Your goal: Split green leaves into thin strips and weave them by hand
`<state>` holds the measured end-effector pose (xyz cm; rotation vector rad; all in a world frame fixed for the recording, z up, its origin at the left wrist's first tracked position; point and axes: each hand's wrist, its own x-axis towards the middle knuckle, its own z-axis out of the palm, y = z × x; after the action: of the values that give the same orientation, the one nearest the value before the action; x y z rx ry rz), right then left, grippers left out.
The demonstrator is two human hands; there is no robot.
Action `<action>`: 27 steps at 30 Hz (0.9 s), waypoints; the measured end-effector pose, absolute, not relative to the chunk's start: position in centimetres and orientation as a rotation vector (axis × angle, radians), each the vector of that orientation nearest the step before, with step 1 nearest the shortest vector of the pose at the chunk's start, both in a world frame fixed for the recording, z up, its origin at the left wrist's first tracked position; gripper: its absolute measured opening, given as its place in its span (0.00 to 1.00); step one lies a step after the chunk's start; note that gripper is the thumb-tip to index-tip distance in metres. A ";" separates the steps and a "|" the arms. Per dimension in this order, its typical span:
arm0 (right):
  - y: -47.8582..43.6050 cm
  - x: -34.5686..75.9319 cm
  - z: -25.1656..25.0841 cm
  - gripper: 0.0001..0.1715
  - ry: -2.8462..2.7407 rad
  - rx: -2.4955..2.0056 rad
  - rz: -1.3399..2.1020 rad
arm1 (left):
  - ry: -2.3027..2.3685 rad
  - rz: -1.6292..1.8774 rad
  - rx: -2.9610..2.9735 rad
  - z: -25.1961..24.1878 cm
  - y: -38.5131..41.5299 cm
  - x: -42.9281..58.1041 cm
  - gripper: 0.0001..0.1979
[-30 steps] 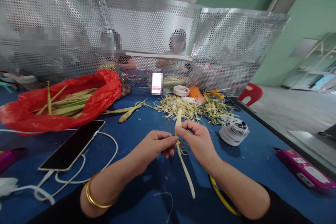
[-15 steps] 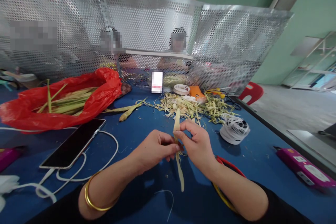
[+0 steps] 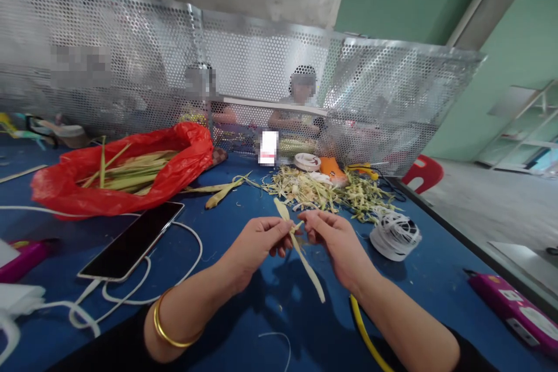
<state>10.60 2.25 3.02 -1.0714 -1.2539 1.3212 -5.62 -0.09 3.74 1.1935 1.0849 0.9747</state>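
A pale, flat strip of dried leaf (image 3: 310,267) slants between my hands above the blue table. My left hand (image 3: 267,235) pinches it near its middle, where it looks folded or knotted. One broad end sticks up beyond the left fingers, and the long tail hangs down to the right. A short piece of the strip points toward my right hand (image 3: 331,238), whose thumb and fingers are pressed together at its tip. The right fingertips partly hide that contact. Beyond the hands lies a heap of leaf shreds (image 3: 300,186).
At the left, a red plastic bag (image 3: 117,203) holds long leaves, beside a phone (image 3: 133,241) on a white cable. White ribbon (image 3: 394,238) and a purple box (image 3: 514,308) lie right. A yellow hoop (image 3: 364,325) is under my right forearm. People sit behind a perforated screen (image 3: 261,58).
My right hand has shifted from gripping the upright strip to its short side piece. The strip now tilts, its tail swung rightward. The camera view has tipped upward slightly.
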 end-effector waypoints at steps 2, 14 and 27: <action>1.9 10.3 3.1 0.20 -1.226 -1.060 1.394 | 1.077 0.960 1.201 3.5 -0.1 -5.5 0.18; 1.4 9.9 3.0 0.11 -1.311 -1.018 1.348 | 1.101 0.946 1.248 3.1 -0.2 -5.2 0.17; 1.7 9.8 1.8 0.13 -1.419 -1.107 1.003 | 1.077 0.872 1.301 3.1 -0.4 -5.0 0.13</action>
<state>9.83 1.71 1.77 -1.1071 -1.4191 1.0027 -5.02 -0.39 3.13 1.3008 1.0771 0.8717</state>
